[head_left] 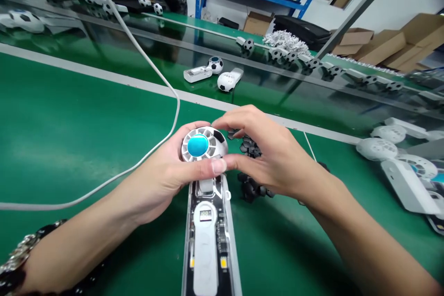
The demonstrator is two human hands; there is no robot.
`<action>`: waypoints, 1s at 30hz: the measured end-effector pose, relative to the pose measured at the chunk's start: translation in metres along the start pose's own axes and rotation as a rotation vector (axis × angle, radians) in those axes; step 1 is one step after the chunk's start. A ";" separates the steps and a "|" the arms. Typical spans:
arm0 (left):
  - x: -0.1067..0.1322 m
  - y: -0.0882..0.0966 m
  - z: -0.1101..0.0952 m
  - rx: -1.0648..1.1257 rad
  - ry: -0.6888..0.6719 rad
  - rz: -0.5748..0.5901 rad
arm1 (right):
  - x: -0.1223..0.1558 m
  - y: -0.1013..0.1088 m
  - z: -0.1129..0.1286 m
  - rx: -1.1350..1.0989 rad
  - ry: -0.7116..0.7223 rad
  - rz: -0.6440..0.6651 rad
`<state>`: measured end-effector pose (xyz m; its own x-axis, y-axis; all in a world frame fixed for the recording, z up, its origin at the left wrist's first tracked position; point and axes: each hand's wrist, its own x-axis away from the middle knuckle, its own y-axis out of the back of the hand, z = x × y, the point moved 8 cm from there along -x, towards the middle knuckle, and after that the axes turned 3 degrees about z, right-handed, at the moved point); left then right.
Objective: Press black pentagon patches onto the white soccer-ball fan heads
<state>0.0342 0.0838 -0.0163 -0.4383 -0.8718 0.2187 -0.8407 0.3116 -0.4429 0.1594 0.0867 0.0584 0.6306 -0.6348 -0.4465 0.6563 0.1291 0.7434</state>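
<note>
Your left hand (163, 173) is closed around the football-patterned head (204, 141) of a handheld fan, with the thumb lying across its near edge and the fingers curling out of sight beneath it. Your right hand (267, 152) arches over from the right, its fingertips (222, 124) pressing on the head's far rim. The fan lies along the green bench (69, 125), directly in front of you, with its head at the far end, a teal hub (197, 145) at the centre, and its clear handle (208, 245) pointing toward you, showing a white insert and circuit board. It looks light, but the smooth plastic may be slippery and the thin vent slats fragile, so the solid rim and handle seem the safest places to hold. Loose black pentagonal pieces (250, 148) lie just beyond your right hand, and a white cable (175, 106) curves across the bench to the left. More white fan parts (404, 180) sit to the right, and finished-looking fans (227, 79) lie farther off.
</note>
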 end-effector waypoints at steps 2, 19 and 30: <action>-0.001 -0.003 0.000 0.031 -0.008 0.007 | 0.001 0.000 -0.007 -0.150 -0.051 -0.060; 0.004 -0.016 -0.005 0.008 -0.135 0.119 | -0.002 -0.016 0.001 -0.471 -0.234 0.137; 0.012 -0.001 -0.003 -0.172 -0.110 -0.191 | -0.010 -0.011 0.013 -0.397 -0.073 -0.003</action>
<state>0.0288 0.0739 -0.0101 -0.2375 -0.9538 0.1842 -0.9506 0.1892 -0.2461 0.1410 0.0819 0.0610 0.6072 -0.6859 -0.4011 0.7759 0.4030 0.4854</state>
